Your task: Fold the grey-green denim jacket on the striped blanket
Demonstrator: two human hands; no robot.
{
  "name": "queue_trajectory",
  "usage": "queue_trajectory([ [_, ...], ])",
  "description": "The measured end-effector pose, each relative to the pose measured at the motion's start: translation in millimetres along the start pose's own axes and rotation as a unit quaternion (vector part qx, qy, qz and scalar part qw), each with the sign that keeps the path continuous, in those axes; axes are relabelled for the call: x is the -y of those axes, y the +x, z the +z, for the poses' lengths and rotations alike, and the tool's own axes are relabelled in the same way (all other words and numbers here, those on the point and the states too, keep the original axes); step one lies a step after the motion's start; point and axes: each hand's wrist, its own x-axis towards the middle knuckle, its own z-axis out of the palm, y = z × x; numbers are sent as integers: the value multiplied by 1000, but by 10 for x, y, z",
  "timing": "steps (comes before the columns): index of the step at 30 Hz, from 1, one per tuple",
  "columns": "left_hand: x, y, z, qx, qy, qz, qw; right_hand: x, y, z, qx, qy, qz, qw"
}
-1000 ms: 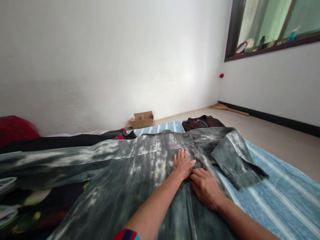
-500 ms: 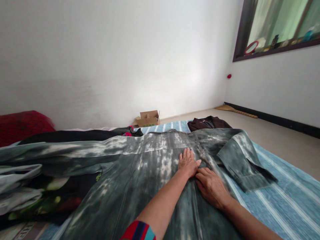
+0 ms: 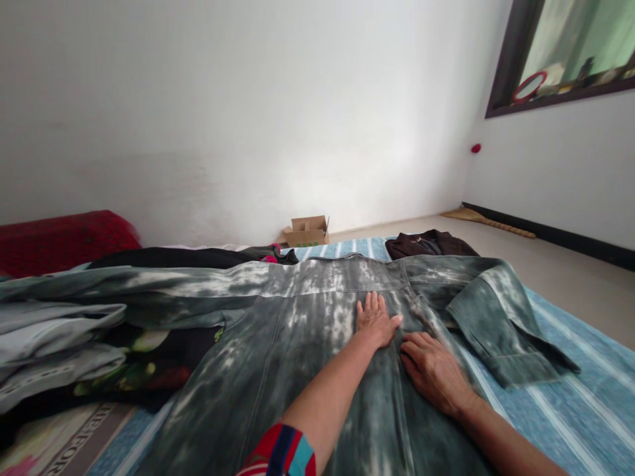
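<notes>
A grey-green washed denim jacket point(image 3: 307, 330) lies spread out, back up, on a blue striped mat point(image 3: 585, 390). My left hand point(image 3: 376, 320) lies flat on the jacket's back, fingers stretched out and together. My right hand point(image 3: 432, 370) rests palm down just right of it, fingers slightly curled on the cloth, touching the left thumb. The jacket's right sleeve point(image 3: 501, 330) is folded back over the mat. Its left sleeve point(image 3: 124, 291) stretches out to the left.
A pile of clothes point(image 3: 64, 344) lies at the left, with a red cushion point(image 3: 59, 238) behind it. A dark brown garment point(image 3: 429, 244) sits beyond the jacket. A small cardboard box point(image 3: 307, 231) stands at the wall. A broom point(image 3: 489, 221) lies by the right wall.
The view has swung left, showing more of the clothes pile. Both hands stay on the jacket; the right hand has slid slightly away from the left.
</notes>
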Motion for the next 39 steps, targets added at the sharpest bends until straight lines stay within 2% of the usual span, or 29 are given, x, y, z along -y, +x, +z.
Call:
queue_trajectory([
  [7, 4, -6, 12, -4, -10, 5, 1000, -10, -10, 21, 2, -9, 4, 1000],
  [12, -9, -52, -19, -11, -6, -15, 1000, -9, -10, 17, -3, -10, 2, 1000],
  [17, -25, -85, -31, 17, -7, -33, 999, -4, -6, 8, -3, -8, -1, 1000],
  [25, -14, -82, -3, -2, -16, -25, 1000, -5, -6, 11, -10, -8, 4, 1000],
  [32, -20, -71, -39, 20, -17, -23, 999, -18, -9, 13, -16, -16, -5, 1000],
  [39, 65, -232, -114, 3, -12, -3, 1000, -11, -9, -9, -16, -20, -10, 1000],
])
